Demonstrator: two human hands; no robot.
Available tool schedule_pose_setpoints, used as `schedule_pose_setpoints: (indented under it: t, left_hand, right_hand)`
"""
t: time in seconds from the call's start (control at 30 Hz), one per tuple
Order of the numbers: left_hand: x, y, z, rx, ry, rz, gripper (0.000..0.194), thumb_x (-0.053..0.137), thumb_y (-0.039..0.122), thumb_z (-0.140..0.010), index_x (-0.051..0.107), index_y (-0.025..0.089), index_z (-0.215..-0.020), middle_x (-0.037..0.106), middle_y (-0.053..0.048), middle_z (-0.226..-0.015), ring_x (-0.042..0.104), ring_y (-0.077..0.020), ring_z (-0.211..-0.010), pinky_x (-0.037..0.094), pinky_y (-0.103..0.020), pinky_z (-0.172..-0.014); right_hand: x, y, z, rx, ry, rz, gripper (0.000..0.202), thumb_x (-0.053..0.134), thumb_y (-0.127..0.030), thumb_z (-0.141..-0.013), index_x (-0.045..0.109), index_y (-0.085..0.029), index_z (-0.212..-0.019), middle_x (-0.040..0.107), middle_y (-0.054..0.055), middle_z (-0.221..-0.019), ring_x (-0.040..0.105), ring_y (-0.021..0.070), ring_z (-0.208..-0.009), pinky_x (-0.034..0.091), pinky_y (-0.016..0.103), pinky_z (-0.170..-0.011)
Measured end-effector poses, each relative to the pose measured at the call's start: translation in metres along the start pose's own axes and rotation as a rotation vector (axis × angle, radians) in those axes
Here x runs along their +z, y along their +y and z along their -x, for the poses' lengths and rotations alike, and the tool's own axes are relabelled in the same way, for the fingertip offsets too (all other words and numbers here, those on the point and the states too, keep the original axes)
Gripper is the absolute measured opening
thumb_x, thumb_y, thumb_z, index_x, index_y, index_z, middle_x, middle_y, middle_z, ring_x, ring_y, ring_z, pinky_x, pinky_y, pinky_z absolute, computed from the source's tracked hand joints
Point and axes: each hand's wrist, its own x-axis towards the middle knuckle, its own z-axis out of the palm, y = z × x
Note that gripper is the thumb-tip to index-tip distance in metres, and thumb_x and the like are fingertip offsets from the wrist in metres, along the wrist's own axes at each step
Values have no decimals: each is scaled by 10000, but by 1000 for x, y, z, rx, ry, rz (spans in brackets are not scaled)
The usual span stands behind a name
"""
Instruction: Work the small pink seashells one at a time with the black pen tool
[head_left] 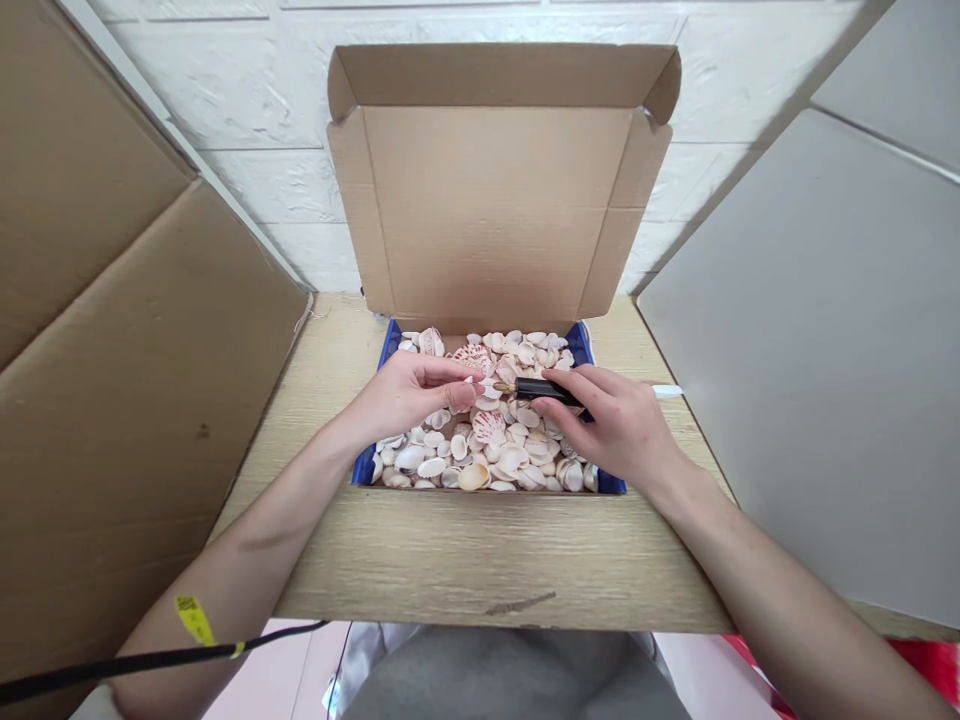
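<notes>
Above an open box full of seashells, my left hand point(425, 392) pinches a small white seashell point(470, 381) between thumb and fingertips. Coming in from the right, my right hand point(616, 415) is closed around a black mini drill point(547, 390) with a brass-coloured chuck point(504, 387). The drill lies roughly level, its tip pointing left at the shell and very close to it; whether they touch I cannot tell. Beneath both hands, pale shells point(514, 458) and a red-striped scallop shell point(489, 428) fill the box.
The cardboard box has blue sides point(364, 466) and a raised brown lid point(495, 200) near the white brick wall point(247, 100). A cardboard panel point(150, 350) bounds the left, a grey panel point(817, 350) the right. A black cable point(150, 660) with a yellow tag point(195, 620) crosses the lower left.
</notes>
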Motion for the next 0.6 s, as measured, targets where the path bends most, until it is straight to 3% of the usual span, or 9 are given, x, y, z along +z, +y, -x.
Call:
schedule_pose_setpoints:
  t: [0.23, 0.37, 0.6]
  left_hand:
    - [0, -3, 0, 20, -51, -124, 333, 732, 417, -746, 769, 145, -934, 748, -69, -760, 668, -171, -655, 519, -247, -562]
    - [-1, -1, 1, 17, -132, -103, 288, 722, 402, -760, 775, 166, -915, 761, -72, -819, 678, -162, -688, 531, -239, -606]
    - [-3, -1, 3, -1, -169, -27, 272, 755, 386, -725, 782, 171, -891, 764, -72, -793, 680, -158, -666, 547, -245, -612]
  right_hand:
    - [-5, 1, -4, -143, 174, 74, 254, 655, -293, -858, 609, -240, -1102, 688, 56, -917, 621, 179, -764, 519, 328, -676]
    - [-9, -2, -5, -208, 293, 87, 372, 704, -189, -806, 582, -251, -1152, 686, 65, -955, 609, 203, -831, 522, 352, -706]
    - [-6, 1, -4, -136, 280, 63, 349, 686, -234, -828, 585, -279, -1158, 673, 65, -990, 612, 224, -918, 537, 386, -785]
